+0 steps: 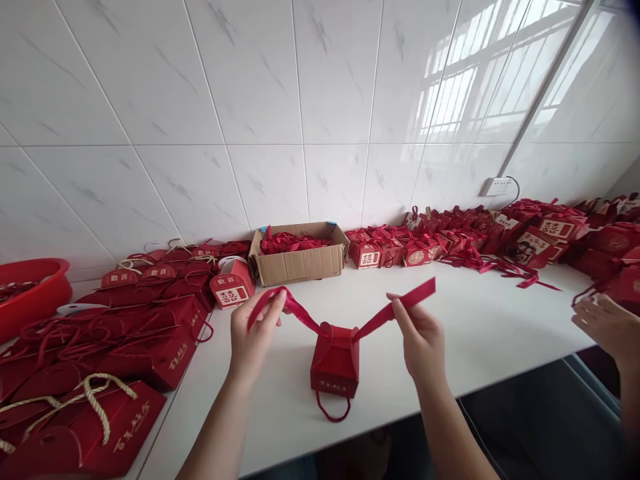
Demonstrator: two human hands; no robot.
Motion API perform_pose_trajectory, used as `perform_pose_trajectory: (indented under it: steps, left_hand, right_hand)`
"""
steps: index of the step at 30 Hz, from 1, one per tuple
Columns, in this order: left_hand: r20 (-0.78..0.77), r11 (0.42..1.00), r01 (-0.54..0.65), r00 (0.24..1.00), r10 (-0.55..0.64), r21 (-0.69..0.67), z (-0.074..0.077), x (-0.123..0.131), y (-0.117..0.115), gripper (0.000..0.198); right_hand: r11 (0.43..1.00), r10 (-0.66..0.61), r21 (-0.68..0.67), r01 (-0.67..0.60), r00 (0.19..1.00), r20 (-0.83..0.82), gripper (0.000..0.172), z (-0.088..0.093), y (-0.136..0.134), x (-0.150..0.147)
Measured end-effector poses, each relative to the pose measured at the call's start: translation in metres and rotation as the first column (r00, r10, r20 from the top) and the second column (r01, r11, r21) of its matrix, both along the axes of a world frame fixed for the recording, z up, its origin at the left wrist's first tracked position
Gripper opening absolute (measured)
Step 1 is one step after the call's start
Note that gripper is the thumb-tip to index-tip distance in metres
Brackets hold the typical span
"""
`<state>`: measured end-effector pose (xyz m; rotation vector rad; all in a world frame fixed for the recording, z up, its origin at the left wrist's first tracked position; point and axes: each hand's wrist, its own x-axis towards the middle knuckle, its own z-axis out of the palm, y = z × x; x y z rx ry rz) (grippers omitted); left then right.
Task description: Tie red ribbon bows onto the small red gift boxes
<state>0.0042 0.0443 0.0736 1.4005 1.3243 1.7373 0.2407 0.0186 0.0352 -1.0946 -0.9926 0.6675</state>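
A small red gift box stands on the white table in front of me, with a cord loop hanging off its near side. A red ribbon runs through its top and out to both sides. My left hand is closed on the ribbon's left end, which curls over my fingers. My right hand pinches the right end, pulled up and to the right. Both hands hover just above the table on either side of the box.
A cardboard box of red ribbons sits by the tiled wall. Finished red boxes line the wall to the right. Flat red bags with rope handles pile up left, beside a red basin. Another person's hand shows at right.
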Motion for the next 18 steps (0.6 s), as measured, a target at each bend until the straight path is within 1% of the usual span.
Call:
perform_pose_trajectory:
  steps: [2,3,5,8,11,13,15,18]
  left_hand:
    - [-0.139,1.000,-0.010,0.990,0.008,-0.011,0.002,0.005,0.000,0.018]
    - [-0.183,1.000,-0.011,0.983,0.007,-0.018,0.003,0.006,-0.001,0.017]
    - [-0.206,0.999,-0.005,0.979,-0.002,-0.034,0.001,0.009,-0.002,0.015]
    - [-0.107,0.998,0.061,0.992,-0.062,-0.015,0.000,0.009,-0.002,0.015]
    - [0.000,0.990,0.131,0.991,-0.132,0.045,0.003,0.011,0.000,0.018]
    - [0.054,0.991,0.128,0.990,-0.131,0.048,0.008,0.016,0.003,0.018]
    - [0.093,0.992,0.122,0.988,-0.126,0.041,0.014,0.023,0.007,0.020]
    - [0.092,0.987,0.145,0.984,-0.152,0.072,0.024,0.033,0.013,0.022]
  right_hand:
    - [0.998,0.042,0.035,-0.045,0.996,0.076,0.025,0.015,0.001,-0.003]
    - [0.997,0.055,0.047,-0.060,0.993,0.102,0.025,0.021,0.001,-0.005]
    - [0.995,0.060,0.074,-0.070,0.990,0.130,0.024,0.029,0.000,-0.007]
    - [0.990,0.049,0.123,-0.069,0.986,0.158,0.022,0.035,0.000,-0.006]
    - [0.986,0.112,0.108,-0.130,0.981,0.161,0.023,0.039,0.004,-0.003]
    - [0.977,0.182,0.093,-0.192,0.977,0.113,0.026,0.042,0.009,-0.003]
    - [0.963,0.238,0.116,-0.243,0.970,0.059,0.028,0.044,0.014,-0.003]
    - [0.944,0.285,0.152,-0.292,0.956,0.066,0.024,0.048,0.020,-0.005]
